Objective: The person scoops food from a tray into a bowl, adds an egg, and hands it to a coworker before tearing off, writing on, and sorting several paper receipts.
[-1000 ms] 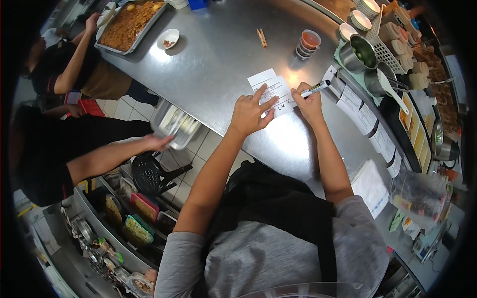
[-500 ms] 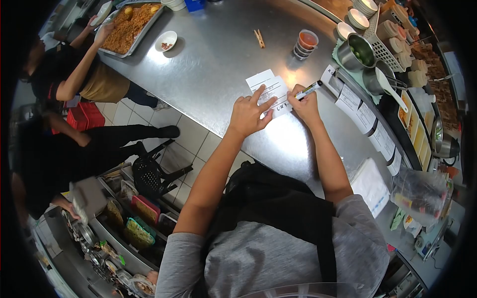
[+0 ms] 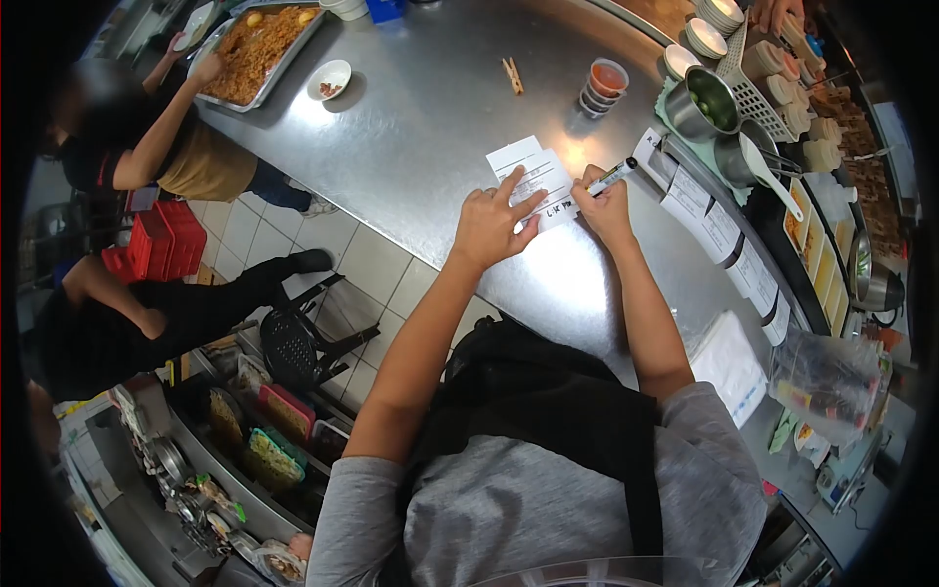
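Flat on the steel counter lie white printed paper slips [image 3: 538, 174], one overlapping another. My left hand [image 3: 486, 227] rests on the slips with its fingers apart, pressing them down. At the slips' right edge, my right hand [image 3: 604, 213] is closed around a marker pen [image 3: 614, 176], whose body slants up to the right. Dark handwriting shows on the lower slip beside the pen hand. Beyond the slips are a wooden clothespin [image 3: 512, 75] and stacked clear cups with orange-red contents [image 3: 606, 78].
Printed slips [image 3: 719, 233] line the counter's right side, near metal pots [image 3: 701, 103] and a plastic bag [image 3: 827, 382]. At upper left, a person stands by a rice tray [image 3: 262, 54]; another person is below, near a black stool [image 3: 290, 344]. A small bowl [image 3: 329, 80] sits on the counter.
My right hand has shifted slightly right, and more handwriting shows. The lower-left person has moved, and the grey object in that person's hand is out of sight. Another person's hand appears at top right.
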The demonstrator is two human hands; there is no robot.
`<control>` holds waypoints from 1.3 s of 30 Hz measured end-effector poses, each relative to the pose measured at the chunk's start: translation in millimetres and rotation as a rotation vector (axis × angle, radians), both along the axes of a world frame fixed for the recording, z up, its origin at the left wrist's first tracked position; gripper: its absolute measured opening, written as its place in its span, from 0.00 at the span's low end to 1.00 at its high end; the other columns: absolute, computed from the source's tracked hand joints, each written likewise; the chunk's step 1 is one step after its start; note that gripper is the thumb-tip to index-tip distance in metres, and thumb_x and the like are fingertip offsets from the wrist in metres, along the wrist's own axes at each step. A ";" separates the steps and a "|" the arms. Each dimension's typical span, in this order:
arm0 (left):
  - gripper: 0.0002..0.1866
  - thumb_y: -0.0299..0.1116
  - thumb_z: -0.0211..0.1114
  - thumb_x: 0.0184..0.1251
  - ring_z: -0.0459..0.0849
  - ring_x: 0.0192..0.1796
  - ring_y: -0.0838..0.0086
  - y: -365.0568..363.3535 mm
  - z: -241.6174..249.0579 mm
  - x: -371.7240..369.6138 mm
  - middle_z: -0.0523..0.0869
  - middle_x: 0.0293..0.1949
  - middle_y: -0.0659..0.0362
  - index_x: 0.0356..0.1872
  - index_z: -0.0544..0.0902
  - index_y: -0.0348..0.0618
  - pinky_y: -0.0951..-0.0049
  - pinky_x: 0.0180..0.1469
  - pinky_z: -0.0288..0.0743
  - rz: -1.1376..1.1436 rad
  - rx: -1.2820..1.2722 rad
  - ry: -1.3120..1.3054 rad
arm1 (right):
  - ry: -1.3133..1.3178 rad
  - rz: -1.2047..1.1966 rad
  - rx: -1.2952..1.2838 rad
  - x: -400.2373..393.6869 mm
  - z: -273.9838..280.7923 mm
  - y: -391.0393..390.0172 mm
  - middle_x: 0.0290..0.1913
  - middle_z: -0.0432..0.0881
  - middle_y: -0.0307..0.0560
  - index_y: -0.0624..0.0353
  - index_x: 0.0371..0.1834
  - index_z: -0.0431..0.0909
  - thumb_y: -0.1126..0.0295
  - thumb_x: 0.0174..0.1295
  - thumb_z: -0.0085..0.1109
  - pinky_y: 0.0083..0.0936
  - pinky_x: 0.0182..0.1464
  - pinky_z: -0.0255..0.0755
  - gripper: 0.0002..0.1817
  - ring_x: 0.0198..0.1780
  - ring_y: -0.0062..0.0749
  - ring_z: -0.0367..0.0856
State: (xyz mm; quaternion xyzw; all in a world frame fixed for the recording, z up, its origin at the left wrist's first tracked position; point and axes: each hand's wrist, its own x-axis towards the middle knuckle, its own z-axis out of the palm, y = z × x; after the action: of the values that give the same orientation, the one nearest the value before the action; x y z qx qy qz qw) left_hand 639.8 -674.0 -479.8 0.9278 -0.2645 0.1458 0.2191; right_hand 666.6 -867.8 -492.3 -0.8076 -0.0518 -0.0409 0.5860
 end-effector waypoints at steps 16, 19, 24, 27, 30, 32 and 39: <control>0.50 0.27 0.72 0.36 0.79 0.43 0.62 9.4 3.3 -4.7 0.64 0.43 0.51 0.58 0.45 0.36 0.70 0.41 0.75 0.047 -0.655 0.398 | 0.306 0.174 0.709 -13.4 12.3 50.7 0.25 0.74 0.35 0.58 0.28 0.72 0.70 0.56 0.59 0.13 0.33 0.64 0.06 0.27 0.15 0.70; 0.49 0.30 0.71 0.36 0.79 0.38 0.61 7.9 3.6 -5.1 0.65 0.41 0.50 0.59 0.46 0.37 0.69 0.39 0.74 0.041 -0.630 0.404 | 0.329 0.207 0.583 -16.4 19.5 56.6 0.27 0.75 0.36 0.58 0.29 0.73 0.72 0.53 0.62 0.14 0.32 0.66 0.07 0.29 0.15 0.72; 0.43 0.28 0.63 0.40 0.77 0.30 0.56 5.7 19.0 -1.7 0.66 0.41 0.47 0.59 0.48 0.37 0.66 0.34 0.73 0.061 -0.433 0.514 | 0.385 0.242 0.524 -19.0 3.6 54.1 0.29 0.76 0.37 0.59 0.30 0.76 0.65 0.59 0.55 0.14 0.28 0.63 0.08 0.25 0.19 0.69; 0.38 0.22 0.56 0.42 0.75 0.43 0.64 -8.7 28.6 3.6 0.65 0.47 0.50 0.58 0.47 0.37 0.68 0.45 0.68 -0.070 -0.931 0.663 | 0.386 0.083 0.637 -20.6 15.8 60.0 0.26 0.76 0.42 0.64 0.29 0.76 0.57 0.65 0.42 0.15 0.24 0.62 0.21 0.22 0.21 0.68; 0.35 0.26 0.56 0.46 0.72 0.39 0.67 -0.8 39.5 24.8 0.63 0.46 0.47 0.58 0.53 0.36 0.70 0.47 0.67 0.036 -1.083 0.893 | 0.444 0.073 0.692 -16.4 9.2 44.9 0.24 0.76 0.45 0.68 0.28 0.75 0.58 0.66 0.39 0.17 0.21 0.61 0.23 0.21 0.22 0.68; 0.31 0.32 0.60 0.49 0.71 0.43 0.66 1.8 30.4 35.2 0.65 0.47 0.47 0.56 0.60 0.38 0.70 0.48 0.65 0.210 -0.833 0.647 | 0.461 0.029 0.755 -16.2 5.6 49.3 0.23 0.76 0.46 0.69 0.28 0.75 0.60 0.66 0.39 0.18 0.20 0.61 0.23 0.20 0.23 0.68; 0.22 0.35 0.66 0.49 0.74 0.43 0.58 21.9 21.3 36.7 0.74 0.41 0.52 0.44 0.70 0.40 0.65 0.44 0.67 0.136 0.025 0.426 | -0.082 -0.228 0.054 -8.8 53.3 42.1 0.21 0.73 0.45 0.65 0.27 0.77 0.68 0.61 0.47 0.22 0.25 0.61 0.12 0.20 0.28 0.68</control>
State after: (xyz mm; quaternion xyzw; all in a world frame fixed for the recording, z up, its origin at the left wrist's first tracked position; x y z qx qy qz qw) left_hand 676.5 -652.0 -458.5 0.9559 -0.1509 -0.0425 0.2482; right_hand 657.8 -825.7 -439.0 -0.7899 0.0173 -0.1416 0.5964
